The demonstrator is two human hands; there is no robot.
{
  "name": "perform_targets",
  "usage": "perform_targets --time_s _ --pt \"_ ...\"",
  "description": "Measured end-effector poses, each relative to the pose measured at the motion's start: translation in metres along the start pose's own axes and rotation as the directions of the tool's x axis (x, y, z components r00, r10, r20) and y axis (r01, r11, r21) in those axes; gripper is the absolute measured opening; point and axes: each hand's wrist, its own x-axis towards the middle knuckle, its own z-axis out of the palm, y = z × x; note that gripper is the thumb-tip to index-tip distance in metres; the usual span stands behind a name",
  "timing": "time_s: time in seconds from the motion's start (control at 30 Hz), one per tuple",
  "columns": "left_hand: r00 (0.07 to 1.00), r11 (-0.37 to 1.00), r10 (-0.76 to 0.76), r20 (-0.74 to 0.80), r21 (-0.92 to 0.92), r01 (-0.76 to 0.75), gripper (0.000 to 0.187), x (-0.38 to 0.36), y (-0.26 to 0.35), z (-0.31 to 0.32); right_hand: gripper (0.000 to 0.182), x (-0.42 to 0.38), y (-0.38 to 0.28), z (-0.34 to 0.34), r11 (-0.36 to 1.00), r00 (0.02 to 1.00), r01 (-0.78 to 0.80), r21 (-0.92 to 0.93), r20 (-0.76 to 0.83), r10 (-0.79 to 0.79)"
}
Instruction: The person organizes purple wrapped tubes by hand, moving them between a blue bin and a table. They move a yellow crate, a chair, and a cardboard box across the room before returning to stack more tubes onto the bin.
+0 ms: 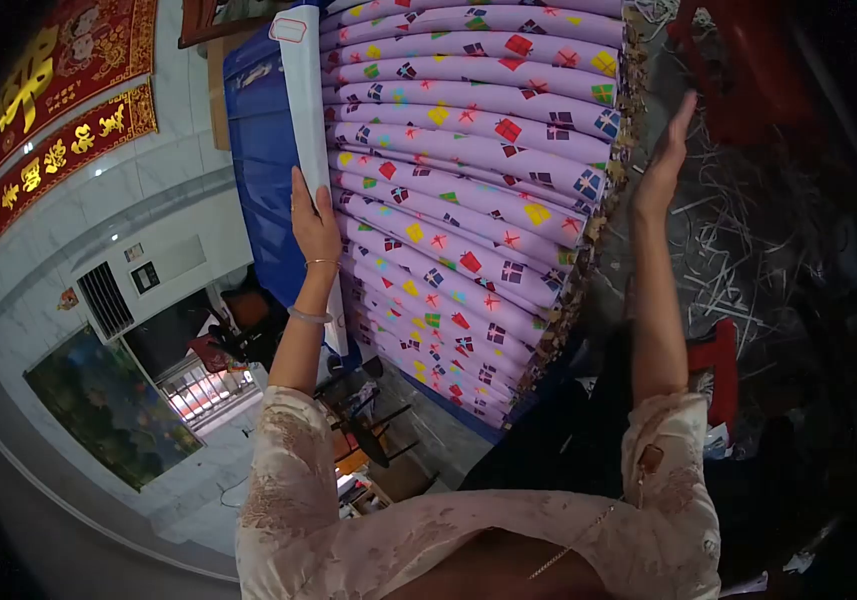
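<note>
A big stack of folded purple sheets (468, 130) printed with coloured gift boxes fills the middle of the view. Along its left side runs a white strip (306, 110) beside blue material (273, 150). My left hand (316, 222) lies against the white strip at the stack's left side, fingers extended and holding nothing. On the other side, my right hand (663, 165) is held flat near the stack's frayed right edge, its fingers stretched out and nothing in them. Whether the right palm touches the edge I cannot tell.
White paper shreds (718, 240) are scattered over the floor at the right. A red plastic stool (718, 375) stands near my right elbow, with another red object (748, 70) at the upper right. Chairs (378, 440) are at the lower left, and red banners (58, 150) hang on the wall.
</note>
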Motion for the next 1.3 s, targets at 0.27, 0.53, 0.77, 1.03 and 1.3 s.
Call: perform_targets --time_s 0.27,0.53,0.77,1.03,1.3 --pt "0.996 0.995 -0.081 0.027 -0.05 0.082 0.05 0.002 0.004 0.002 0.059 -0.015 -0.007 0.044 0.983 0.984 -0.095 -0.155 0.134 0.116" --pt "0.999 0.999 -0.043 0.01 -0.006 0.043 0.049 0.002 0.007 0.002 0.061 0.001 0.001 0.043 0.982 0.988 -0.057 -0.18 0.131 0.081" --pt "0.998 0.998 -0.055 0.03 0.01 0.054 0.048 0.0 0.005 0.001 0.06 0.034 -0.002 0.025 0.962 0.993 0.091 -0.258 0.1 -0.067" --pt "0.996 0.996 -0.082 0.031 -0.033 0.083 0.047 0.0 0.005 0.002 0.059 0.063 0.008 0.047 0.983 0.984 0.001 -0.186 0.176 0.032" --pt "1.0 0.998 -0.013 -0.012 0.062 0.014 0.047 -0.001 0.003 0.001 0.06 0.059 0.041 0.011 0.982 0.994 -0.076 -0.171 0.059 0.087"
